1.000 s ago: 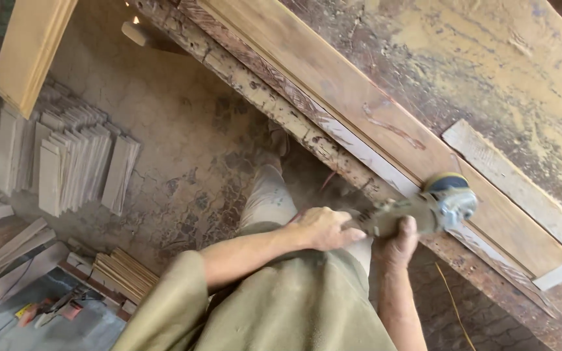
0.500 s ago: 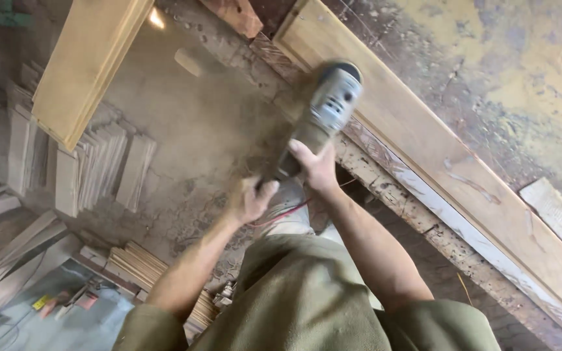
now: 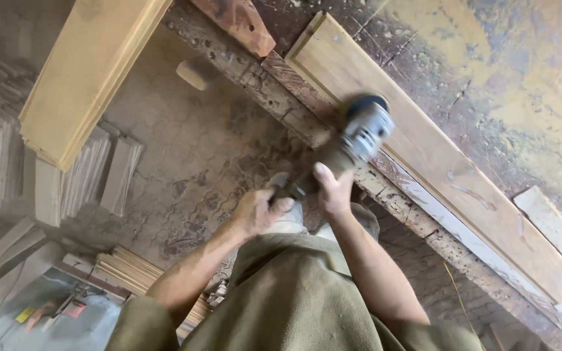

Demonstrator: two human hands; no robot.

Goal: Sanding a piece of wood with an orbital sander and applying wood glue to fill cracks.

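A dusty angle grinder (image 3: 356, 140) rests with its head on the near edge of a long wooden plank (image 3: 437, 153) that lies along a worn workbench (image 3: 489, 58). My right hand (image 3: 333, 190) grips the grinder's body just behind the head. My left hand (image 3: 258, 211) is closed around the tool's rear handle, over the floor beside the bench. A red cord runs from the tool toward my leg.
A thick pale beam (image 3: 86, 71) leans in at the upper left. Stacks of small wooden slats (image 3: 79, 175) stand on the cracked floor, more strips (image 3: 131, 273) lie below them. A loose narrow board (image 3: 554, 227) lies on the bench at right.
The grinder swept left along the plank's edge from its right end, then came back a little to the right. Both hands moved with it and the view shifted.
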